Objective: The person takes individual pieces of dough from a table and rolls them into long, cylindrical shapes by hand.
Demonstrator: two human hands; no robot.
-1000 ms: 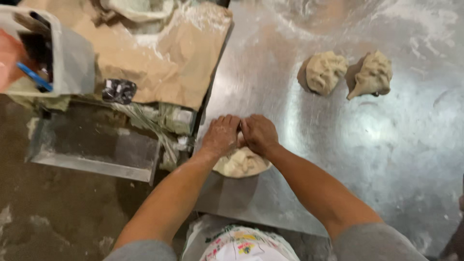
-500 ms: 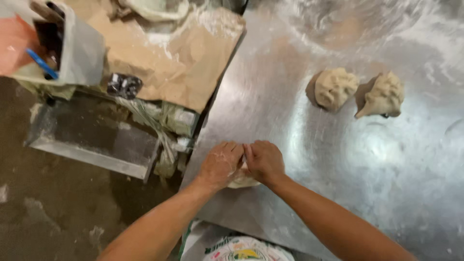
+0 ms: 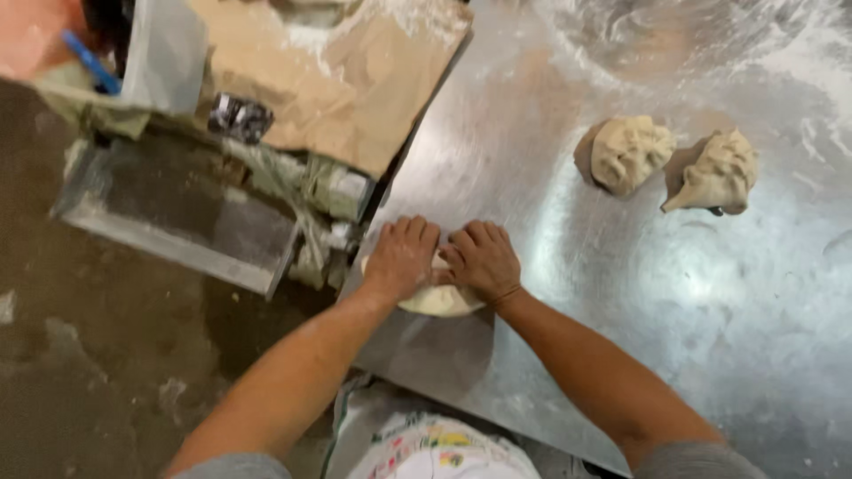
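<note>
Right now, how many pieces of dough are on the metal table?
3. One flattened piece lies under the left hand and the right hand near the table's front edge. Two lumps, one beside the other, sit farther back to the right. None seems hidden.

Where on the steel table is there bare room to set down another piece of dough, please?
The flour-dusted steel table lies bare right of the right hand, below the two dough lumps, and along its top. It is crowded at the near left corner, where both hands press the flat dough, left hand beside the edge.
</note>
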